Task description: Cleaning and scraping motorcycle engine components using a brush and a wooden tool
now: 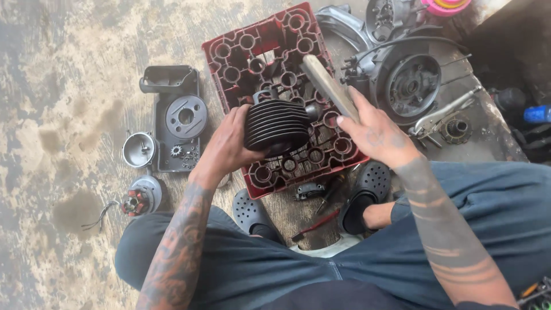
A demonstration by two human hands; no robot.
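Observation:
My left hand (227, 146) grips a black finned engine cylinder (276, 125) and holds it on its side over an upturned red plastic crate (241, 43). My right hand (376, 133) is closed around a pale wooden stick (328, 86) that slants up and to the left, its far end near the top of the cylinder. Both forearms reach out from my lap above the crate.
A grey engine cover (179, 117), a small round metal part (139, 149) and a wired coil part (140, 198) lie on the floor at left. An engine casing (410, 83) and locking pliers (442, 117) lie at right. A red-handled tool (314, 225) sits between my dark clogs (370, 186).

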